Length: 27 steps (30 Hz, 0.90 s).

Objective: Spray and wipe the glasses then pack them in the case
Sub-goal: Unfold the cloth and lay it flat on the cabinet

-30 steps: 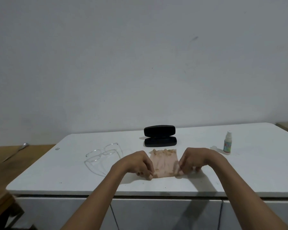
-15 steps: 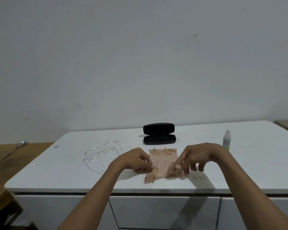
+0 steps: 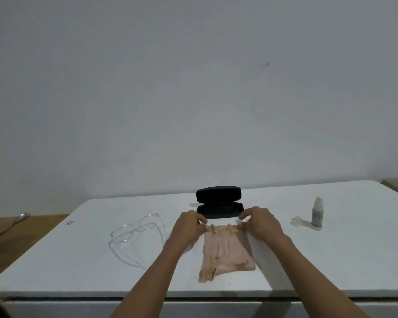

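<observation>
A pale pink cloth (image 3: pixel 226 251) lies flat on the white table (image 3: pixel 331 260), its near edge rumpled. My left hand (image 3: pixel 189 228) pinches the cloth's far left corner. My right hand (image 3: pixel 261 222) pinches its far right corner. Just behind my hands stands the black glasses case (image 3: pixel 218 201), lid open. Clear-framed glasses (image 3: pixel 136 235) rest on the table left of my left hand, arms unfolded toward me. A small white spray bottle (image 3: pixel 317 213) stands upright at the right, with its clear cap (image 3: pixel 297 220) lying beside it.
The table's front edge (image 3: pixel 193 293) runs just below the cloth. A wooden surface (image 3: pixel 14 237) with a spoon (image 3: pixel 12 223) on it adjoins the table on the left. A small light scrap (image 3: pixel 70 222) lies near the table's left edge.
Both hands moved from the cloth's near edge to its far corners by the case. The cloth now lies spread out longer toward me.
</observation>
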Motion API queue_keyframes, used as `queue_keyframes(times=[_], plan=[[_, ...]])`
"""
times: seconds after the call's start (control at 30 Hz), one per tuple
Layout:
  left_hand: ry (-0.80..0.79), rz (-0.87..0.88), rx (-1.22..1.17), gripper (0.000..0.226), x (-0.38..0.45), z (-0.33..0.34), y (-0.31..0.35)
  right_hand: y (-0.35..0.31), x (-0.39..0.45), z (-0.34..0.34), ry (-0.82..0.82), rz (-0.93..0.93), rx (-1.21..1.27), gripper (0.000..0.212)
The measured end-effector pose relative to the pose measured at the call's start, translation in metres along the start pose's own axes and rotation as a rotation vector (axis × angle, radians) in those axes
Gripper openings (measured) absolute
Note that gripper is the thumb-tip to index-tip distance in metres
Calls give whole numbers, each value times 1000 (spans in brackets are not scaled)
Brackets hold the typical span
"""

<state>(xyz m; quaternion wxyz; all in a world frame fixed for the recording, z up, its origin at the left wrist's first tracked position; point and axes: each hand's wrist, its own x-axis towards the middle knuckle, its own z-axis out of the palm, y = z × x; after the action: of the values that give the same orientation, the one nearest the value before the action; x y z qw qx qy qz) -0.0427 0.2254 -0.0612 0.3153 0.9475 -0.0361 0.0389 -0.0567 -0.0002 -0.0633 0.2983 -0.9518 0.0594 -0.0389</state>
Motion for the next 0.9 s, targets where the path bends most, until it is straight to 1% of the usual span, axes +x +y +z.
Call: queue_keyframes(times=[0.07,0.1,0.13,0.2,0.33,0.4,0.53,0.6,0.63,0.7,0.73,0.83,0.9], plan=[[12,10,46,13,1,4,1,-3,1,2,-7,-20,-39,4],[13,16,58,6,2,5,2,-3,2,3,-13,-20,-48,5],[7,22,66,5,3,6,2,-3,3,4,-21,-21,-49,8],[0,10,83,12,5,7,2,-4,5,4,-33,-35,-50,15],[56,-30,83,21,9,9,-3,-6,8,5,29,-62,-35,14],[84,-41,67,21,9,11,-4,-7,7,7,45,-65,-34,16],[109,-43,-9,14,3,11,-3,-6,3,7,50,-59,22,14],[127,-28,-62,17,-1,11,-2,-6,1,3,46,-71,64,11],[137,-5,-71,18,-3,11,-1,-5,0,1,27,-80,75,8],[126,67,-56,16,-10,9,0,-5,-3,-3,-51,-112,85,12],[92,101,-47,16,-14,7,2,-5,-6,-6,-105,-130,74,12],[-58,140,-18,10,-27,1,6,-7,-19,-11,-258,-169,-23,4],[-99,155,27,10,-36,-2,7,-8,-30,-14,-315,-187,-84,8]])
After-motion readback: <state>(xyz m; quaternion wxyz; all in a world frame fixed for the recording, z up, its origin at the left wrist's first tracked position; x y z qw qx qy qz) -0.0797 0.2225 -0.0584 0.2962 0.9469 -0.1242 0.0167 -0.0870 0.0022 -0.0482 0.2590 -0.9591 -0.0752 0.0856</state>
